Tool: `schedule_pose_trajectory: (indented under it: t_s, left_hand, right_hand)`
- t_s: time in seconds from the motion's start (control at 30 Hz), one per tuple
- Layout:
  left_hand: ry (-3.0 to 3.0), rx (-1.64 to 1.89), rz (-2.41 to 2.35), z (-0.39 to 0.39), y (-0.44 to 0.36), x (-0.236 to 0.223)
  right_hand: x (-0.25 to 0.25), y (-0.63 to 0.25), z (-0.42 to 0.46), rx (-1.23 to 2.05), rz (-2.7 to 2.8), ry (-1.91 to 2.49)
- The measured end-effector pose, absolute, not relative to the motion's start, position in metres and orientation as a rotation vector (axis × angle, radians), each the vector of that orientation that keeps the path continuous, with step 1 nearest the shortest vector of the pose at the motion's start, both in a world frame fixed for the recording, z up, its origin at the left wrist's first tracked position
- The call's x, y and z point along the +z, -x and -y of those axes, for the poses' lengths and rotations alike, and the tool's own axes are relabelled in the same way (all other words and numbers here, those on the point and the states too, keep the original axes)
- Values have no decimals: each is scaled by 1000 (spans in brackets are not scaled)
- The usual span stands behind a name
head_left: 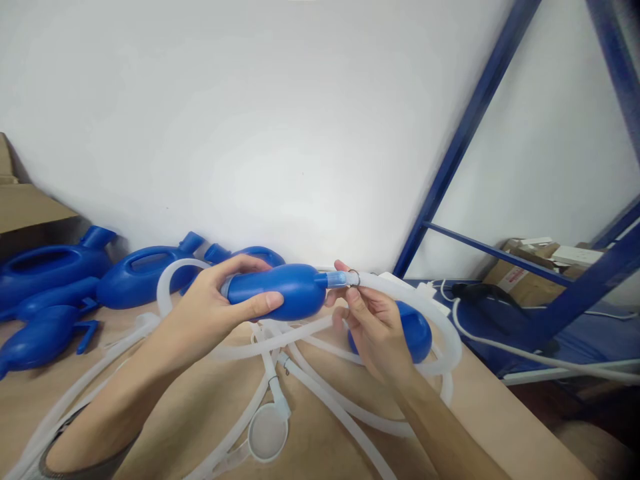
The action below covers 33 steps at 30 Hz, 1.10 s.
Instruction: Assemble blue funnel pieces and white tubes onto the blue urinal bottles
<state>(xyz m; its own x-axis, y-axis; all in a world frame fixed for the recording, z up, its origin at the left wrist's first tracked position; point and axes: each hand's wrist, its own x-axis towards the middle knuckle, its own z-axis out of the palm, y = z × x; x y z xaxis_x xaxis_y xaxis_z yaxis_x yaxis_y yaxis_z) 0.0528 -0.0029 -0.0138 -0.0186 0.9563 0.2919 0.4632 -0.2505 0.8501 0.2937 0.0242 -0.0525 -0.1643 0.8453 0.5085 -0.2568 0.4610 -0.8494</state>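
A blue squeeze bulb [300, 291] is held level above the table by my left hand [220, 293], whose thumb lies along its near side. At its right end a clear light-blue connector [336, 279] joins it to a thick translucent hose [400, 287]. My right hand [373, 323] pinches the hose end, where a thin dark wire clamp [357, 277] circles it. The hose loops round to the right. Another blue bulb [417, 332] lies behind my right hand, partly hidden. Below, a round white strainer [269, 432] is attached to a short hose.
Blue bottle-like containers with handles [145, 275] and more blue pump parts [43, 339] lie at the left. Translucent hoses [335, 393] cross the tabletop. A cardboard box [35, 207] stands far left. At the right is a blue metal rack [465, 133] with cartons [525, 270] and a white cable [520, 357].
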Motion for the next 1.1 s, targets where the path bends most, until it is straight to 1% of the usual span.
schedule_pose_trajectory:
  t_s: [0.23, 0.4, 0.63, 0.87, 1.1]
  left_hand:
    - [-1687, 1203, -1422, 5, -56, -11]
    - [-1730, 1220, -1502, 3, -58, -15]
    - [-1730, 1206, -1503, 3, -59, -16]
    - [-1625, 1220, -1409, 7, -61, -14]
    - [-1828, 1241, -1569, 9, -62, -15]
  right_hand:
    - [-62, -296, -35, 915, 1354, 529]
    - [-65, -298, -36, 848, 1409, 558]
    - [-69, -295, -34, 869, 1386, 636]
    - [-57, -292, -19, 708, 1355, 703]
    - [-52, -291, -19, 816, 1323, 710]
